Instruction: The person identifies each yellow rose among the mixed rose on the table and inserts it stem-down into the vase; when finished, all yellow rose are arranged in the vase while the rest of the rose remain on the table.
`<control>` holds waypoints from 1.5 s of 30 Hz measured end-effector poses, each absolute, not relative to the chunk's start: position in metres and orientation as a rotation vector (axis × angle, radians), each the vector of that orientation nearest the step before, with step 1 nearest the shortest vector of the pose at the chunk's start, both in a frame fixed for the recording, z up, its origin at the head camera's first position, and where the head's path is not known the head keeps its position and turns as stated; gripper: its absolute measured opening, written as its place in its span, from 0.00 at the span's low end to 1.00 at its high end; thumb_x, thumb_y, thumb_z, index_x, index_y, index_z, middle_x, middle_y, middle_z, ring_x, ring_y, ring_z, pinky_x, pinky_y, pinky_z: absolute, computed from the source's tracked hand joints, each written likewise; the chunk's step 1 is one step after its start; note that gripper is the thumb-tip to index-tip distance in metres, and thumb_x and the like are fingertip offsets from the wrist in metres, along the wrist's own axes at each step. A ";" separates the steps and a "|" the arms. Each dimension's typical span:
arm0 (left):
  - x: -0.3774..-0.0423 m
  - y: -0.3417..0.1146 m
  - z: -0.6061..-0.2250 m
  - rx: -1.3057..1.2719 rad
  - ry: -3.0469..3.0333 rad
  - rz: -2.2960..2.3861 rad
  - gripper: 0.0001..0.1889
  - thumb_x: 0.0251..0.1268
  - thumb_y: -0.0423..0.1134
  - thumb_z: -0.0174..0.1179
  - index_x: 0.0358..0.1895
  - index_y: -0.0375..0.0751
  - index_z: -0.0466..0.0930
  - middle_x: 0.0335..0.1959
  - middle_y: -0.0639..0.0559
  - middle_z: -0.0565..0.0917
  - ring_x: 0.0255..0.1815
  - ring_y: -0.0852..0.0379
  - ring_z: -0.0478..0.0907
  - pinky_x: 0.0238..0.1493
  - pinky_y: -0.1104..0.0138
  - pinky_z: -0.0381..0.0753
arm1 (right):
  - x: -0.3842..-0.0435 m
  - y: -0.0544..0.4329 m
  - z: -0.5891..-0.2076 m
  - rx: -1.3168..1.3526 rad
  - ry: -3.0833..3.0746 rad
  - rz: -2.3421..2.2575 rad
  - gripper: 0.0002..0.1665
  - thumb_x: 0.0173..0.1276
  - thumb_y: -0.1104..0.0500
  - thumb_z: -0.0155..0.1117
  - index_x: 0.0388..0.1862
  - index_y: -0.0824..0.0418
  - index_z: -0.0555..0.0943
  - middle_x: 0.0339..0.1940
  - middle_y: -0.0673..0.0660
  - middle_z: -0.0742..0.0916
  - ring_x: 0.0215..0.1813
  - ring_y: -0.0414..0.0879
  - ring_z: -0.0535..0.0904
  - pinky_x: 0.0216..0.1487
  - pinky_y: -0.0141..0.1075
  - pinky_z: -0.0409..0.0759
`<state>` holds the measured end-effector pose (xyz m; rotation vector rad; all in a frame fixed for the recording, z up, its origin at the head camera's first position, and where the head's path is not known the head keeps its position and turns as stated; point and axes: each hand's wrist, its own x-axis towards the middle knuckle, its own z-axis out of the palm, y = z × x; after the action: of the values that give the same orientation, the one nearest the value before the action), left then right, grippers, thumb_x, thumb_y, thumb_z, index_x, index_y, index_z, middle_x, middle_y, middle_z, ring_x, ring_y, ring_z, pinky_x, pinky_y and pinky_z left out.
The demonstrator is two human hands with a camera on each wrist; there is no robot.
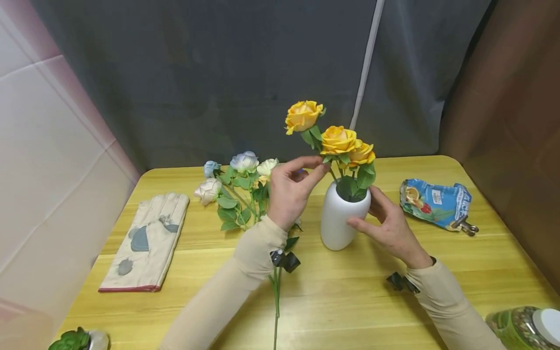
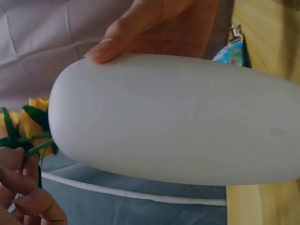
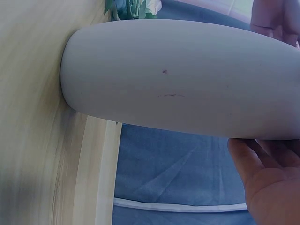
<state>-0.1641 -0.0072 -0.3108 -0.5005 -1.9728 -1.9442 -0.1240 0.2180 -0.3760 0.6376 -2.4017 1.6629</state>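
Observation:
A white vase (image 1: 341, 226) stands on the table with yellow roses (image 1: 339, 140) in its mouth, their heads above the rim. One yellow rose (image 1: 304, 115) leans out higher, to the left of the others. My left hand (image 1: 292, 192) pinches a green rose stem (image 2: 40, 147) between thumb and fingers, just above the vase's rim. On the other side, my right hand (image 1: 393, 231) holds the vase around its upper body, thumb at the front and fingers behind. The stems' lower ends are hidden inside the vase.
Left of the vase lie pale artificial flowers (image 1: 245, 162), their long stems (image 1: 276, 291) running toward the front edge. Folded work gloves (image 1: 148, 243) lie farther left. A blue clipped pouch (image 1: 433, 201) is at right. A jar (image 1: 522, 325) and a small potted plant (image 1: 72, 339) occupy the front corners.

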 end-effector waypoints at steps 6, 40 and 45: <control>-0.163 -0.005 -0.317 -0.565 -2.059 -1.887 0.08 0.64 0.35 0.71 0.42 0.36 0.91 0.38 0.43 0.90 0.15 0.65 0.63 0.19 0.71 0.62 | -0.126 0.218 -0.376 0.654 -2.390 1.669 0.47 0.66 0.69 0.71 0.80 0.51 0.64 0.72 0.58 0.78 0.68 0.36 0.76 0.66 0.27 0.74; -0.152 -0.004 -0.332 -0.623 -2.052 -2.030 0.07 0.66 0.37 0.70 0.43 0.40 0.91 0.39 0.48 0.89 0.13 0.61 0.60 0.17 0.69 0.60 | -0.124 0.219 -0.376 0.648 -2.401 1.658 0.46 0.67 0.68 0.71 0.80 0.51 0.64 0.72 0.58 0.77 0.68 0.36 0.76 0.65 0.26 0.74; -0.150 -0.015 -0.333 -0.642 -2.016 -2.015 0.06 0.66 0.35 0.70 0.42 0.39 0.91 0.38 0.48 0.90 0.13 0.59 0.58 0.18 0.69 0.58 | -0.124 0.219 -0.375 0.650 -2.394 1.670 0.46 0.67 0.69 0.71 0.80 0.51 0.64 0.72 0.58 0.77 0.68 0.36 0.76 0.66 0.26 0.74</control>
<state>-0.1499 -0.0151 -0.3329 -0.6419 -2.0159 -2.0152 -0.1240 0.2192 -0.3754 0.6497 -2.3940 1.6695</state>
